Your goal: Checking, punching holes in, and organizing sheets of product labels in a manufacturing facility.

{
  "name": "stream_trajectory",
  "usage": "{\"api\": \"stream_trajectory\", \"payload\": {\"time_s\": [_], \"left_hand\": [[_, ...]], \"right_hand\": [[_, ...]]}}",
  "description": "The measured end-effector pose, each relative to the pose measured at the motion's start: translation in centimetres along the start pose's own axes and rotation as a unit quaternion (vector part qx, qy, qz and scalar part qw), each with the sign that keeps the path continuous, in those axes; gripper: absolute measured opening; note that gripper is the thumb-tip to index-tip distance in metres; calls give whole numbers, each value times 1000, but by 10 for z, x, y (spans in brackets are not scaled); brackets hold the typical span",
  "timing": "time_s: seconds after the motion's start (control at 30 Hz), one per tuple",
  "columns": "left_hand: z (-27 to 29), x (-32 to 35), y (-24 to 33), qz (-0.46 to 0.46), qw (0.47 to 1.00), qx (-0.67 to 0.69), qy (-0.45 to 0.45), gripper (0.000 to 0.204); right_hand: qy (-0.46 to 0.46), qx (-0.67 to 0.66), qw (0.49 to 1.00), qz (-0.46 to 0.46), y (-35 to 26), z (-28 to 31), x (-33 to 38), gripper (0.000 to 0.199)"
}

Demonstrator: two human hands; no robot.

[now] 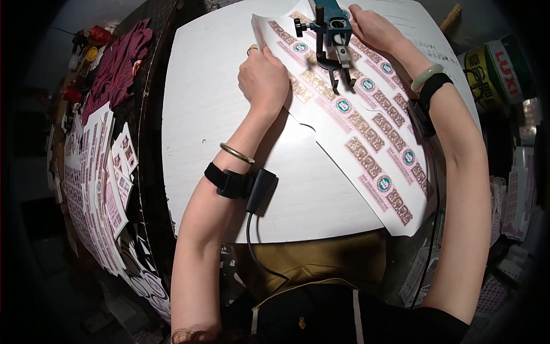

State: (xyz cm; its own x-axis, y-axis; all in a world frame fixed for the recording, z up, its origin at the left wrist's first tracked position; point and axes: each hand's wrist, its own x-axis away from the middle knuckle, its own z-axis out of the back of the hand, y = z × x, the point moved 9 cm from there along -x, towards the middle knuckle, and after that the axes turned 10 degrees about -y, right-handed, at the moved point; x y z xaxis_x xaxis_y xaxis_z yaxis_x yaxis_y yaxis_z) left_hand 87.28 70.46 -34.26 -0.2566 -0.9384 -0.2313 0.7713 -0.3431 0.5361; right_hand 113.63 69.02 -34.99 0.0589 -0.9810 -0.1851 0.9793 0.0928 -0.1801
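A large white printed sheet [381, 166], with brown lettering bands, pink strips and green round emblems, lies slantwise on the white worktable [275, 200]. My left hand [262, 77] is closed on its left edge, which curls up beside the fingers. At the far right, my right hand [375, 28] rests bent-fingered at the sheet next to the machine head; its fingertips are partly hidden. Between both hands, a blue-green machine head [332, 28] with a black forked foot [337, 80] stands over the sheet. A notch is cut into the sheet's left edge.
Stacked printed sheets [91, 189] and a dark red patterned cloth [117, 69] lie left of the table. A green and white bucket [495, 74] stands at the right, above more printed pieces [515, 195]. Cables hang from black wrist-strapped boxes [262, 192] on my arms.
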Motion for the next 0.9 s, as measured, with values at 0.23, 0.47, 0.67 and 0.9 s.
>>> {"api": "stream_trajectory", "payload": {"time_s": [0.23,0.47,0.67,0.9], "left_hand": [[-6,-5,-2,-4,1000,-9,-8,25],[-14,-21,3,-45,998,-40,-33,20],[-25,-36,5,-71,995,-58,-44,18],[-30,-49,3,-89,993,-67,-46,25]], "right_hand": [[1,11,1000,5,3,-5,-3,49],[9,8,999,-37,15,-4,1,48],[3,-8,996,-88,25,-4,9,51],[4,-14,992,-123,27,2,15,52]]}}
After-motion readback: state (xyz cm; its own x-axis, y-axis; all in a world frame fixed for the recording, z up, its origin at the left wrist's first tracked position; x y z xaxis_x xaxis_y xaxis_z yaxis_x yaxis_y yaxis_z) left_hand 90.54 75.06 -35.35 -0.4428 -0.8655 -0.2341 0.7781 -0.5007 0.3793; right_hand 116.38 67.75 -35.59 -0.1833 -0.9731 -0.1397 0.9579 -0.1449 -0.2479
